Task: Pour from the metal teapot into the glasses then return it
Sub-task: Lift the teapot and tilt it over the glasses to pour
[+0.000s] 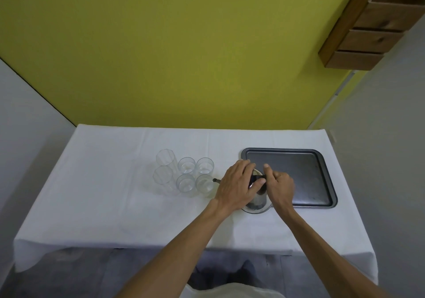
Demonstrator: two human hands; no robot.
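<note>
The metal teapot (pixel 258 200) stands on a clear glass saucer (pixel 255 210) near the table's middle, its thin spout (pixel 216 180) pointing left at the glasses. My left hand (pixel 236 184) lies over the pot's top, thumb on the lid. My right hand (pixel 279 186) grips the black handle (pixel 258 178) from the right. Several clear glasses (pixel 186 176) stand in a cluster left of the pot: two tall ones at the far left and four short ones beside them. Most of the pot is hidden by my hands.
A dark rectangular baking tray (pixel 322 159) lies right of the teapot on the white tablecloth (pixel 92 194). A yellow wall rises behind the table. A wooden shelf unit (pixel 368 28) hangs at the upper right.
</note>
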